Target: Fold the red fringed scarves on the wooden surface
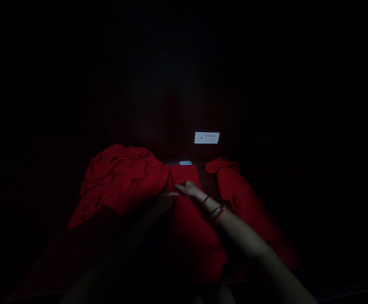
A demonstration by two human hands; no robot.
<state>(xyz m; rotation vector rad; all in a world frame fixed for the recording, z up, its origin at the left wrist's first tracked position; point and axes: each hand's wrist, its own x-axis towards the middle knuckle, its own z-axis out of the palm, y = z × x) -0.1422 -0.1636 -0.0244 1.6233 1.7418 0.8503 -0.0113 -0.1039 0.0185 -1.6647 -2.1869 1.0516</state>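
Observation:
A long red scarf (193, 228) lies folded into a flat strip in front of me, its near end fading into shadow. My left hand (167, 200) is at its left edge, thumb on top of the cloth; the other fingers are mostly lost in the dark. Over the upper part of the strip, my right hand (188, 188) rests with its index finger stretched toward that same edge and the remaining fingers partly bent below. The two hands are close together but look apart. Bracelets (218, 212) circle my right wrist.
A heaped pile of crumpled red cloth (123, 177) sits at the left, against the strip. Along the right lies another red scarf (247, 198) with a fringed end. A phone (185, 162) is just beyond the strip. A white wall socket (206, 137) shows behind; the surroundings are very dark.

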